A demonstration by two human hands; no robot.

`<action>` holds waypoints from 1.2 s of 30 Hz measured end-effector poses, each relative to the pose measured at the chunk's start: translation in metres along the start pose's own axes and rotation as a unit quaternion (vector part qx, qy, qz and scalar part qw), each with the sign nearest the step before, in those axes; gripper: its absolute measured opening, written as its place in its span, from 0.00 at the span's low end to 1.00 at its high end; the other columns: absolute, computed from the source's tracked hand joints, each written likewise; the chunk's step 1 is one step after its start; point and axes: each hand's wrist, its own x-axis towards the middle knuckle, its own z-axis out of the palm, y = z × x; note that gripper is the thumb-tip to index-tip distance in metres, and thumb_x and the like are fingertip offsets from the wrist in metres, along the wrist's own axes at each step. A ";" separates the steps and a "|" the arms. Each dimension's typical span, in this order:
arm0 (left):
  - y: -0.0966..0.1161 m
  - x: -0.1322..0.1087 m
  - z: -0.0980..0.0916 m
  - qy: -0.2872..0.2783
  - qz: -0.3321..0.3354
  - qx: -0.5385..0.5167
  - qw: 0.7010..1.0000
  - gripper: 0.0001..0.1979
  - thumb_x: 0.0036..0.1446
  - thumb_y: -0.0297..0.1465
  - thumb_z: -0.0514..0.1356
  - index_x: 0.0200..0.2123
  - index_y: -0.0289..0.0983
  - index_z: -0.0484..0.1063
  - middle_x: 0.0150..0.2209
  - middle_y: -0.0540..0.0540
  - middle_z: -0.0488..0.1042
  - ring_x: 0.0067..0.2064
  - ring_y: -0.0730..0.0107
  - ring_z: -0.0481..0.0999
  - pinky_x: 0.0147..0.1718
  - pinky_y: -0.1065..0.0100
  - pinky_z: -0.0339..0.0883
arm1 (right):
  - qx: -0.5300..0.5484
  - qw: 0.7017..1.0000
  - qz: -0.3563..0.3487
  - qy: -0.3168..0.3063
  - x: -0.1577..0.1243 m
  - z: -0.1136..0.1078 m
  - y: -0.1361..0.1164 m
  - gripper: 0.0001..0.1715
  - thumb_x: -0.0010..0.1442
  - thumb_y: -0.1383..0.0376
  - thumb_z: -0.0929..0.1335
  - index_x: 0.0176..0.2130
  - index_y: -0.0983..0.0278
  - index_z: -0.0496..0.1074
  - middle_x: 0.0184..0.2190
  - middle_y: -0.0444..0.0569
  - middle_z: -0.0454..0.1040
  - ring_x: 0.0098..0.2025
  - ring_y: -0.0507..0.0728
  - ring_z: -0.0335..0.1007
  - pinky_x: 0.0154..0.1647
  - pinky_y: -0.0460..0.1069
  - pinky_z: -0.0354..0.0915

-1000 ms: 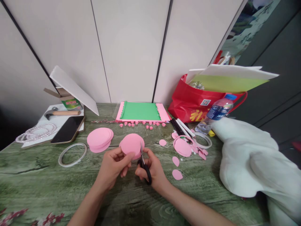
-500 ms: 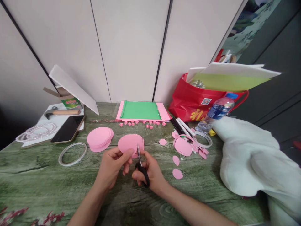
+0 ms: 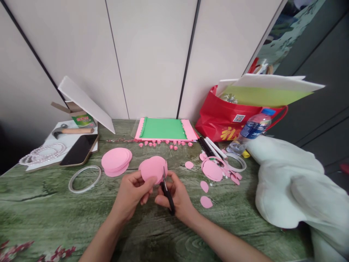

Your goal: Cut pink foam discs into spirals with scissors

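Observation:
My left hand pinches a pink foam disc by its near edge, holding it just above the green table. My right hand grips small black-handled scissors, their blades up against the disc's right edge. A stack of pink discs lies to the left of the hands. Cut pink petals lie to the right, near a pink disc with trimmings.
Green and pink sheets lie at the back with small pink buds in front. A tape ring, phone, beads and hammer sit left. Red bag, water bottle, pens and white cloth sit right.
The disc has been turned slightly in my left hand, and the scissors have shifted a little along its right edge. Nothing else on the table has moved.

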 end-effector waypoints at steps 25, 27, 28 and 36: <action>0.001 0.000 0.000 -0.004 0.016 -0.077 0.997 0.11 0.49 0.35 0.62 0.22 0.34 0.68 0.17 0.54 0.68 0.12 0.82 0.61 0.10 0.78 0.53 | -0.021 0.999 0.046 0.005 -0.004 0.003 0.011 0.37 0.38 0.58 0.75 0.43 0.61 0.57 0.13 0.33 0.66 0.10 0.47 0.55 0.11 0.40 0.50; 0.000 0.000 0.000 0.010 0.013 -0.060 0.998 0.12 0.46 0.34 0.63 0.19 0.33 0.68 0.15 0.54 0.67 0.12 0.82 0.60 0.10 0.78 0.51 | -0.027 0.998 0.051 0.001 -0.005 0.004 0.011 0.37 0.38 0.59 0.76 0.43 0.61 0.57 0.14 0.33 0.66 0.11 0.47 0.56 0.12 0.41 0.50; -0.001 -0.001 0.000 0.016 0.011 -0.051 0.999 0.12 0.45 0.34 0.64 0.18 0.33 0.67 0.14 0.54 0.66 0.12 0.83 0.59 0.10 0.78 0.50 | -0.029 0.998 0.049 0.000 -0.005 0.005 0.010 0.36 0.39 0.59 0.76 0.43 0.61 0.57 0.15 0.33 0.66 0.12 0.47 0.56 0.13 0.41 0.51; -0.004 -0.001 -0.001 0.006 0.004 0.008 1.000 0.11 0.42 0.33 0.65 0.19 0.33 0.69 0.13 0.54 0.65 0.12 0.83 0.58 0.11 0.78 0.48 | -0.014 1.000 -0.011 0.005 -0.001 0.004 0.002 0.39 0.37 0.59 0.77 0.44 0.60 0.57 0.22 0.38 0.67 0.23 0.51 0.60 0.25 0.45 0.56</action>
